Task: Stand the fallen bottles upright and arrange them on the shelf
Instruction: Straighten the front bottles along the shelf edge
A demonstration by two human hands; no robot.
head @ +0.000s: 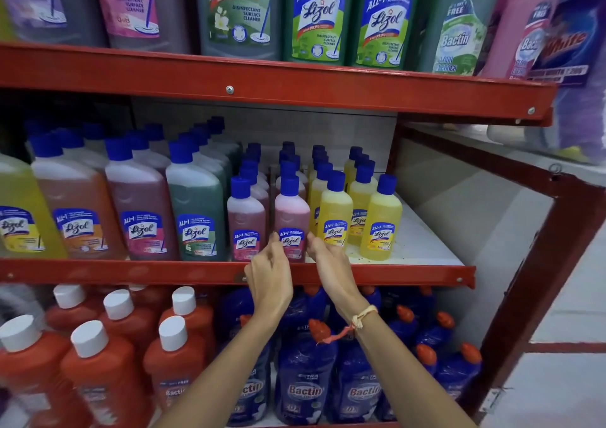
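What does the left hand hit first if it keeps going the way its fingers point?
The pink bottle at the shelf front. The left hand points up and forward, fingertips at the label's left edge, seemingly touching already. The right hand flanks the other side. Depth is unclear.

Both hands reach to a small pink bottle standing upright at the middle shelf's front edge: left hand and right hand flank its label, fingers touching its sides.
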